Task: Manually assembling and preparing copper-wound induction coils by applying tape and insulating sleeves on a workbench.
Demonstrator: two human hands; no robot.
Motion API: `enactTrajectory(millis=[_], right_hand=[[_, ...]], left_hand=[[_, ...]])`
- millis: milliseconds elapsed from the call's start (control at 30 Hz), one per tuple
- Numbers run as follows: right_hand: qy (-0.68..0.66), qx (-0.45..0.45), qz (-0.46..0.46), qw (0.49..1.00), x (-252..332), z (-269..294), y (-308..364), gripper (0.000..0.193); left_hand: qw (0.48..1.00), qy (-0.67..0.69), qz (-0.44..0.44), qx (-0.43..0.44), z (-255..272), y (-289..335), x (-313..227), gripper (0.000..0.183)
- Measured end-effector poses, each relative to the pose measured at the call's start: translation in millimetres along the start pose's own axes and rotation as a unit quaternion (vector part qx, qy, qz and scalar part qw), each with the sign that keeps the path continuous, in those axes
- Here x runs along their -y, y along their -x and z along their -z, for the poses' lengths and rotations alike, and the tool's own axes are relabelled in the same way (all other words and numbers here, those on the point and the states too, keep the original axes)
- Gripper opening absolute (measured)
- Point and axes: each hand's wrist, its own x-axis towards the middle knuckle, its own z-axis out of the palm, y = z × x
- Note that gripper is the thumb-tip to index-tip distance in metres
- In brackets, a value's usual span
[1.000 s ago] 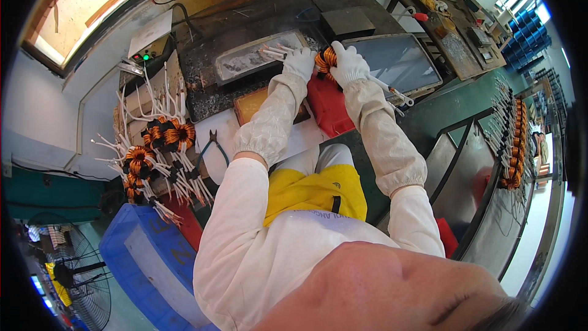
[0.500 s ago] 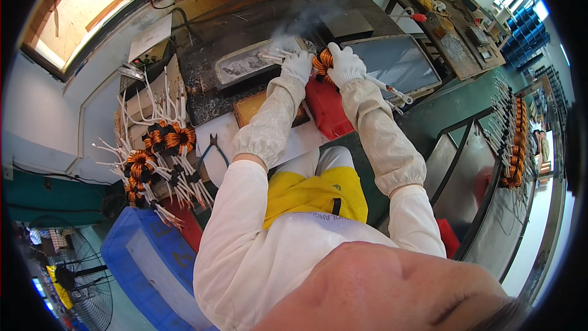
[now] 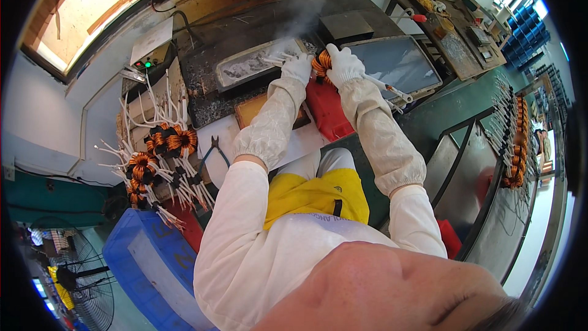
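Observation:
A copper-wound toroidal coil [image 3: 321,66] is held between my two gloved hands. My right hand [image 3: 346,65] closes around its right side, and some white-sleeved leads [image 3: 393,91] with lug ends stick out beyond that hand. My left hand [image 3: 297,68] is closed at the coil's left, gripping white-sleeved leads [image 3: 274,60] whose ends point over a rectangular metal bath [image 3: 229,83]. Silvery, molten-looking metal lies in the bath, and smoke rises above it. The lead tips are too small to tell whether they touch the metal.
Several finished-looking coils [image 3: 182,140] with white leads are piled at the left, beside pliers [image 3: 214,147]. A grey-surfaced tray [image 3: 398,64] lies to the right, a red container [image 3: 327,113] below my hands. A blue crate [image 3: 131,233] and a fan [image 3: 70,273] stand lower left; a rack of coils [image 3: 517,141] stands right.
The lead ends over the bath have shifted slightly, with fewer showing. Smoke rises more strongly, and a green light now glows on the control box. Both hands keep their hold.

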Motion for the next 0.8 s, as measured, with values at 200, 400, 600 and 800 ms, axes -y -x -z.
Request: enactTrajectory(millis=[200, 400, 600, 800], right_hand=[[0.003, -0.003, 0.001, 1.0, 0.0, -0.6, -1.0, 0.06], [-0.002, -0.003, 0.0, 1.0, 0.1, -1.0, -1.2, 0.058], [0.001, -0.006, 0.0, 1.0, -0.2, -1.8, -1.1, 0.058], [0.0, -0.006, -0.001, 1.0, -0.4, -2.0, -1.1, 0.058]], left_hand=[[0.997, 0.039, 0.036, 0.058, 5.6, -1.8, -2.6, 0.022], [1.0, 0.003, 0.014, -0.01, 3.8, 1.3, -1.7, 0.018], [1.0, 0.01, 0.015, -0.016, 3.2, 0.9, -1.9, 0.021], [0.998, 0.039, 0.043, -0.038, 2.4, 1.7, -3.4, 0.023]])
